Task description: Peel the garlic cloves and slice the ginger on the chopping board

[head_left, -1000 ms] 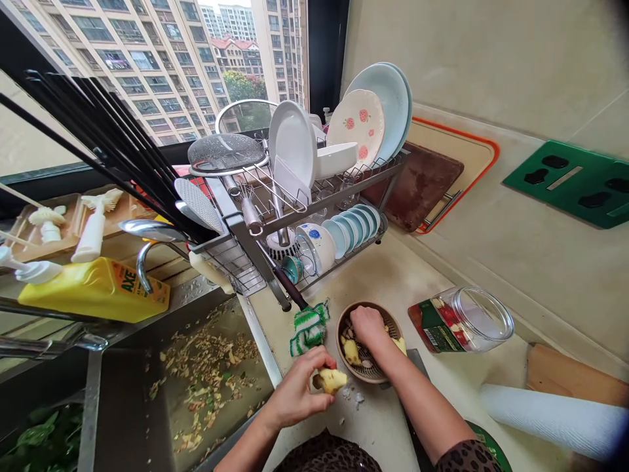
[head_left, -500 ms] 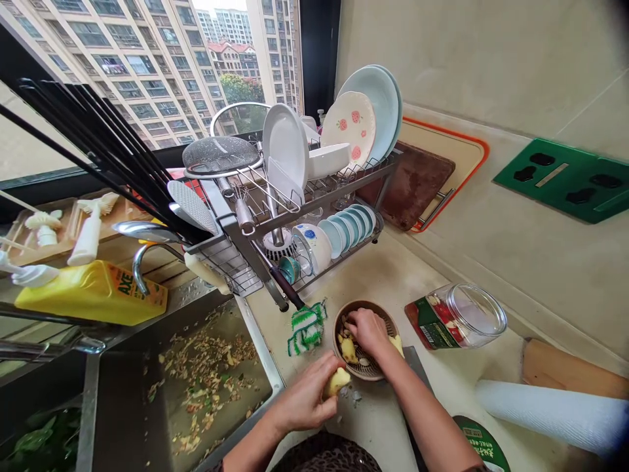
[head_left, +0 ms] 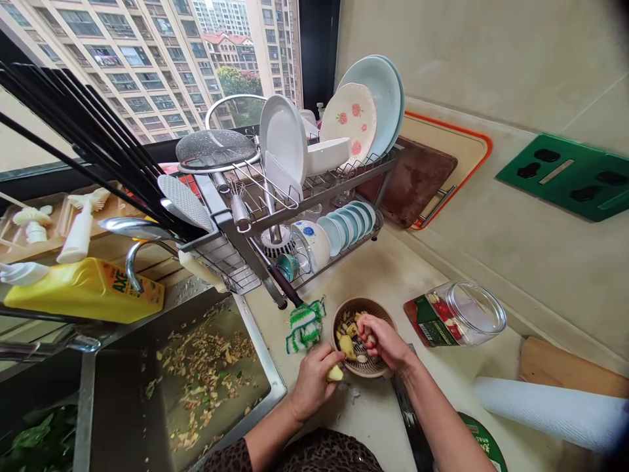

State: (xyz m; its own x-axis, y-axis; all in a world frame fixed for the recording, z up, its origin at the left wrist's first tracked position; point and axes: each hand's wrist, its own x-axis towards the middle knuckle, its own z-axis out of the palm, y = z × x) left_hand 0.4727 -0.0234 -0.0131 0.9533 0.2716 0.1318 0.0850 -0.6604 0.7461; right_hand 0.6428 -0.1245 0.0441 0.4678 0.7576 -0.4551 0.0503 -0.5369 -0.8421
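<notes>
A round brown basket point(head_left: 341, 313) on the counter holds ginger pieces point(head_left: 346, 347) and several small garlic-like cloves. My left hand point(head_left: 314, 380) is closed around a peeled yellow ginger piece point(head_left: 335, 373) at the basket's lower left edge. Over the basket's right half, my right hand point(head_left: 386, 341) has its fingers curled together, and what they hold is mostly hidden. A dark flat object, possibly a knife blade point(head_left: 411, 410), lies under my right forearm.
Left is a sink point(head_left: 275, 383) with scraps in water. Behind the basket stand a dish rack point(head_left: 314, 203) and a green-white cloth point(head_left: 305, 324). A plastic jar point(head_left: 455, 314), a paper roll point(head_left: 545, 406) and a green lid point(head_left: 484, 439) are at right.
My right hand has drawn back within the basket and its fingers have curled, uncovering more pieces. The left hand has turned slightly with the ginger in it. The ginger at the basket's right edge no longer shows.
</notes>
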